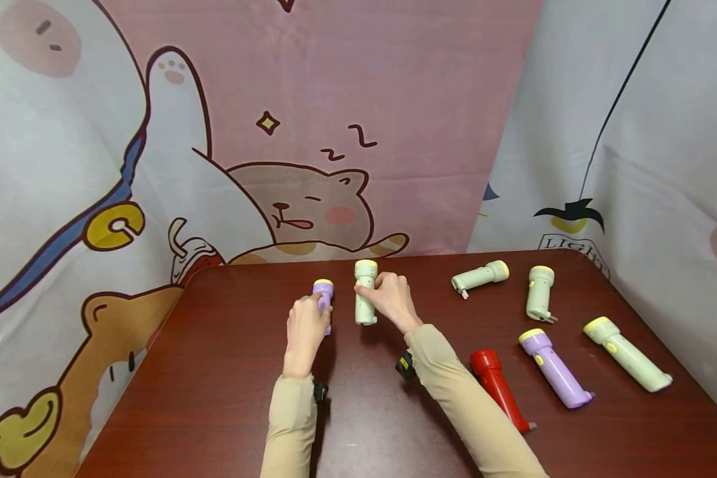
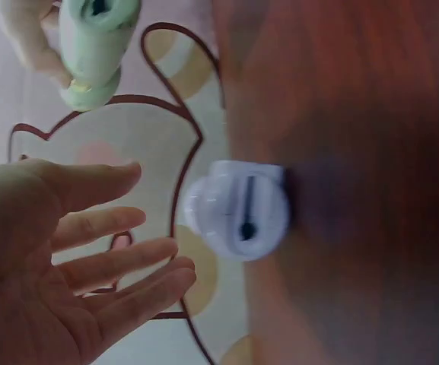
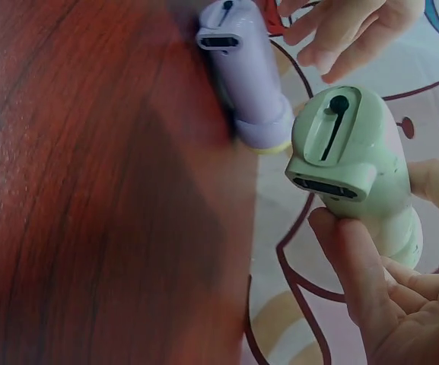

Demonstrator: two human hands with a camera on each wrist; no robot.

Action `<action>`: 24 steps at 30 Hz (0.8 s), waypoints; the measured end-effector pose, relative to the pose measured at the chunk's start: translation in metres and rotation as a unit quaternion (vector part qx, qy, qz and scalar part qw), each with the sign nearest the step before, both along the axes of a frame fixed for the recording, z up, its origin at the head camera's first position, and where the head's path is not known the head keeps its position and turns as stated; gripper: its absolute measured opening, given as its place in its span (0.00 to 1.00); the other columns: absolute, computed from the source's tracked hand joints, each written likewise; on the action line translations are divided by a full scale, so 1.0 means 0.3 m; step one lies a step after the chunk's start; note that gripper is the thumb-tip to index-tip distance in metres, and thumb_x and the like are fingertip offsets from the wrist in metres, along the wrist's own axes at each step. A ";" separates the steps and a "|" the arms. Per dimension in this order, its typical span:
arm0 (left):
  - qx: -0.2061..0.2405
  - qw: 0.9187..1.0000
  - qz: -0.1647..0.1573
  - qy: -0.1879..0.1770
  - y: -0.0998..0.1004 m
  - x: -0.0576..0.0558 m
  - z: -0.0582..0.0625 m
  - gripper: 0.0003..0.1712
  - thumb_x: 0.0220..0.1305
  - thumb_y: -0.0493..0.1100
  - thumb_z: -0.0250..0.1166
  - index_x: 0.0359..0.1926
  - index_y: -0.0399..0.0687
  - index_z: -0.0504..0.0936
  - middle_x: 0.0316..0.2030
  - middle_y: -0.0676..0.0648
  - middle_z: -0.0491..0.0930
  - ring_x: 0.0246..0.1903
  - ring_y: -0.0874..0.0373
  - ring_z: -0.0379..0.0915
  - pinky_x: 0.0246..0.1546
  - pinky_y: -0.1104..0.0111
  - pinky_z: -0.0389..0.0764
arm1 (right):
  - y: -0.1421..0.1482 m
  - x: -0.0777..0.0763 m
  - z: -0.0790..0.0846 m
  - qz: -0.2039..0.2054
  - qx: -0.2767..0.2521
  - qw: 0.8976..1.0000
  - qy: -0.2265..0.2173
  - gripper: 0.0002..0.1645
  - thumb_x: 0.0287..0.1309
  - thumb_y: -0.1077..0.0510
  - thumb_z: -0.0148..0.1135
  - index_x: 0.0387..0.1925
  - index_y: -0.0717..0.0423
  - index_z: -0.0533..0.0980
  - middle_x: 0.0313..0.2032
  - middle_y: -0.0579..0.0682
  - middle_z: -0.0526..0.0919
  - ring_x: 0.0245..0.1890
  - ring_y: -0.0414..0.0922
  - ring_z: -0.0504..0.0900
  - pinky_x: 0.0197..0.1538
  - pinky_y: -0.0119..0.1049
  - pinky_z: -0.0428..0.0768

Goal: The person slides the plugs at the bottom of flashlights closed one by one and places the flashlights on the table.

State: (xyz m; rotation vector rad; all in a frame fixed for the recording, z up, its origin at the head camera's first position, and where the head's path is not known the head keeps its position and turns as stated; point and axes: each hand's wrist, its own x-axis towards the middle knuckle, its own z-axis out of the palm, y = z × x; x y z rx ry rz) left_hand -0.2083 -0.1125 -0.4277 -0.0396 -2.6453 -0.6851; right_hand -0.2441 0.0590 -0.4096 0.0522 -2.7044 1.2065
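Observation:
My left hand (image 1: 307, 328) is above a small purple flashlight (image 1: 322, 288). In the left wrist view, straight spread fingers (image 2: 120, 262) stand apart from that flashlight (image 2: 242, 213), which lies on the table with its slotted end facing the camera. Just to the right, my right hand (image 1: 394, 302) grips a pale green flashlight (image 1: 366, 312) between thumb and fingers, lens end pointing away from me. The right wrist view shows this green flashlight (image 3: 379, 152) held clear of the tabletop, its slotted end towards the camera. Part of the left hand (image 3: 356, 30) appears beyond it.
On the right of the brown table (image 1: 215, 398) lie two short pale green flashlights (image 1: 482, 275), a long pale green one (image 1: 630, 355), a purple one (image 1: 556, 370) and a red one (image 1: 497, 388), close to my right sleeve (image 1: 466, 398). A cartoon-printed cloth (image 1: 424, 133) hangs behind the table.

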 end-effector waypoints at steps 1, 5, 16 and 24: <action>0.003 1.000 0.003 -0.007 -0.001 -0.006 -0.009 0.18 0.51 0.41 0.68 0.43 0.38 0.82 0.35 0.37 0.82 0.34 0.37 0.79 0.31 0.51 0.78 | -0.006 -0.005 -0.005 0.002 0.004 1.000 -0.005 0.22 0.42 0.41 0.67 0.19 0.57 0.77 0.19 0.49 0.79 0.19 0.41 0.72 0.21 0.30 0.68; 0.007 1.000 0.014 -0.021 -0.003 -0.026 -0.040 0.18 0.48 0.39 0.69 0.42 0.39 0.82 0.34 0.36 0.82 0.33 0.37 0.79 0.29 0.52 0.78 | -0.031 -0.021 -0.018 0.007 0.023 0.999 -0.022 0.23 0.42 0.40 0.67 0.17 0.56 0.76 0.17 0.48 0.77 0.19 0.41 0.71 0.21 0.30 0.68; -0.028 0.998 0.020 -0.054 -0.003 -0.033 -0.036 0.09 0.44 0.37 0.71 0.30 0.39 0.84 0.26 0.35 0.81 0.25 0.38 0.78 0.22 0.54 0.76 | -0.076 -0.056 -0.075 0.010 0.042 0.997 -0.066 0.24 0.41 0.41 0.68 0.15 0.56 0.73 0.16 0.48 0.76 0.18 0.43 0.74 0.21 0.32 0.69; -0.032 0.996 0.037 -0.078 0.011 -0.045 -0.036 0.09 0.45 0.37 0.70 0.30 0.39 0.83 0.27 0.35 0.81 0.25 0.39 0.78 0.22 0.54 0.76 | -0.117 -0.078 -0.105 0.014 0.059 0.995 -0.084 0.24 0.41 0.41 0.69 0.20 0.57 0.75 0.19 0.51 0.77 0.19 0.45 0.75 0.22 0.34 0.71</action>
